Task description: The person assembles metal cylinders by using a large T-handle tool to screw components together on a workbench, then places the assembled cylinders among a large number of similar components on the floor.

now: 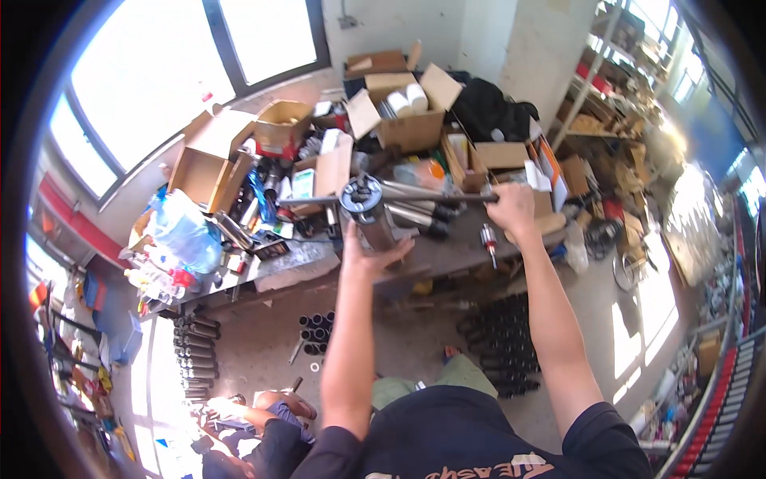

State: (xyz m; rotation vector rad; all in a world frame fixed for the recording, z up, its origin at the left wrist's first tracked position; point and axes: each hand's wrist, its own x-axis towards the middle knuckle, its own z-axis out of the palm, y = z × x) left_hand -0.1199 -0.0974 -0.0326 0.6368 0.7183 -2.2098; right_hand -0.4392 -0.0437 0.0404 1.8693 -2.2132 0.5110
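A grey metal cylinder (375,227) stands upright at the near edge of the workbench, with a round fitting (361,194) on its top. A long dark bar (447,196) lies across that fitting and sticks out on both sides. My right hand (511,209) is wrapped round the bar's right end. Against the cylinder's near side is my left hand (369,254), thumb spread to the right; its other fingers are partly hidden. Several metal tubes (415,211) lie on the bench behind the cylinder, and a small red and silver tool (488,243) lies below my right hand.
Open cardboard boxes (411,128) and loose parts crowd the workbench (447,257). A plastic bag (185,231) lies at its left end. Black tubes stand on the floor (255,335) in several groups. Another person (275,447) sits low at the lower left. Shelving (594,80) stands right.
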